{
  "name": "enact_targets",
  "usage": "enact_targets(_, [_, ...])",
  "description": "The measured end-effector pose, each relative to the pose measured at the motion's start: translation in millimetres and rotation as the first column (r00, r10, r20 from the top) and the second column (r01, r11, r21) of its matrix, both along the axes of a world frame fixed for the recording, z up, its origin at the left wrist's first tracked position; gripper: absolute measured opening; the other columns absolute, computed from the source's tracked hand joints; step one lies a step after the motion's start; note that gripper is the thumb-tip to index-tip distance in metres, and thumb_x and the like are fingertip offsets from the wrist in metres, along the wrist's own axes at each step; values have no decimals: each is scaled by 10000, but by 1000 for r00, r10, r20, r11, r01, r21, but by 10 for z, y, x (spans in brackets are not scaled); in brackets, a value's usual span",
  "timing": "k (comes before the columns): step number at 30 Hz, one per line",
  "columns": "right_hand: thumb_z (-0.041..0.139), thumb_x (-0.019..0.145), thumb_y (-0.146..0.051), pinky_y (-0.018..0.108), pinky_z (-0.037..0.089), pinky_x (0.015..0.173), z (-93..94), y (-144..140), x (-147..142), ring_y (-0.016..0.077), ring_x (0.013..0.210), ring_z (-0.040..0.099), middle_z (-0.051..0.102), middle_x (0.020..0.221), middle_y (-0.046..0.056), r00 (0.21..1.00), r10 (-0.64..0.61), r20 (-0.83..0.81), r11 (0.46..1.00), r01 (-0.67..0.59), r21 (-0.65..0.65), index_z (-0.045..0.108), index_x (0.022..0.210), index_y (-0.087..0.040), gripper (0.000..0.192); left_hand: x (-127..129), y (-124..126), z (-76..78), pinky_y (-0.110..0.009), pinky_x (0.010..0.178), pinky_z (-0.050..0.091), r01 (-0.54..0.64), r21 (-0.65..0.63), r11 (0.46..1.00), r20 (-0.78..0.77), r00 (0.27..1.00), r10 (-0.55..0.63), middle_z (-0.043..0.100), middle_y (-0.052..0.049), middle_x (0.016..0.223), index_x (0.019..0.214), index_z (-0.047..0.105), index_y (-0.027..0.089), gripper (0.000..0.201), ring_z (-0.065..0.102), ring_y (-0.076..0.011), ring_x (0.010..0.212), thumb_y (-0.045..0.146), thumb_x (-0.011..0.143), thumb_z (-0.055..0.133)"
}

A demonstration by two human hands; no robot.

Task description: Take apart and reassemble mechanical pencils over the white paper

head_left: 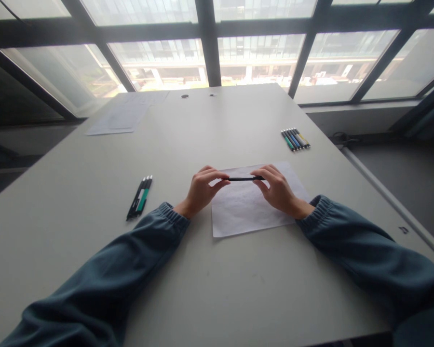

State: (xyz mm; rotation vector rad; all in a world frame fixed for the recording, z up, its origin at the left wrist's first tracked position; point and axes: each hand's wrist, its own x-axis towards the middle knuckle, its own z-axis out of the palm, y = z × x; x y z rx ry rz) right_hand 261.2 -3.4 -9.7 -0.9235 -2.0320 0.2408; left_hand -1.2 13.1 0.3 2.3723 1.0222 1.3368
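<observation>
A thin black pen [244,179] is held level between my two hands, just above a white sheet of paper [246,212] on the grey table [202,270]. My left hand [201,189] pinches the pen's left end. Gripping the right end is my right hand [277,188]. Both wrists rest near the sheet, and dark blue sleeves cover both arms.
Two or three pens [140,197], black and green, lie together left of my left arm. A row of several coloured pens [295,139] lies at the far right of the table. Paper sheets [121,115] sit at the far left corner by the windows. The table's right edge [390,202] runs diagonally.
</observation>
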Motion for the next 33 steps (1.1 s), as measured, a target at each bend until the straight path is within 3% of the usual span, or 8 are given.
enact_targets(15, [496, 1024, -260, 429, 515, 863, -11, 5, 4, 251, 932, 622, 707, 967, 83, 1000, -8, 26, 1000, 8, -10, 706, 1072, -243, 216, 9, -11, 27, -351, 818, 540, 15, 67, 998, -22, 1000, -13, 759, -47, 897, 1021, 741, 223, 187, 649, -187, 853, 350, 884, 748])
enact_targets(21, [503, 1024, -260, 412, 520, 850, 6, -8, -7, 244, 925, 625, 706, 958, 84, 1000, -6, -8, 1000, 6, 5, 709, 1057, -234, 211, 8, -8, 11, -329, 784, 528, 8, 4, 1000, -22, 1000, -8, 719, -78, 1063, 1291, 622, 230, 561, 649, -196, 916, 501, 825, 778])
enact_targets(23, [501, 1025, -262, 412, 522, 850, 4, -7, -6, 242, 926, 626, 708, 965, 83, 1000, -10, -14, 1000, 10, 12, 709, 1062, -234, 213, 5, -7, 1, -309, 758, 511, -17, -27, 999, -3, 1000, 17, 693, -78, 1072, 1315, 585, 216, 573, 637, -184, 899, 543, 865, 721])
enact_targets(26, [503, 1025, -268, 414, 526, 839, -9, 4, -3, 242, 919, 629, 710, 960, 84, 999, -7, -34, 1000, 8, 30, 711, 1060, -231, 215, -5, -8, -14, -301, 759, 481, -80, -80, 994, -16, 997, 79, 671, -55, 938, 1087, 647, 185, 405, 620, -172, 850, 550, 1004, 492])
enact_targets(29, [513, 1022, -268, 413, 528, 824, -23, 17, 1, 244, 909, 632, 711, 949, 85, 999, 3, -49, 999, -1, 54, 713, 1055, -226, 207, -14, -15, -18, -296, 730, 450, -106, -144, 984, -64, 993, 98, 632, -32, 741, 766, 619, 176, 543, 592, -161, 732, 537, 1054, 332])
enact_targets(33, [523, 1017, -249, 414, 530, 825, -28, 21, 3, 244, 911, 633, 711, 953, 84, 999, 9, -47, 998, -6, 64, 708, 1060, -226, 191, -8, -30, -9, -281, 649, 404, -97, -220, 971, -86, 993, 80, 566, -1, 570, 602, 569, 178, 618, 539, -136, 574, 535, 1052, 339])
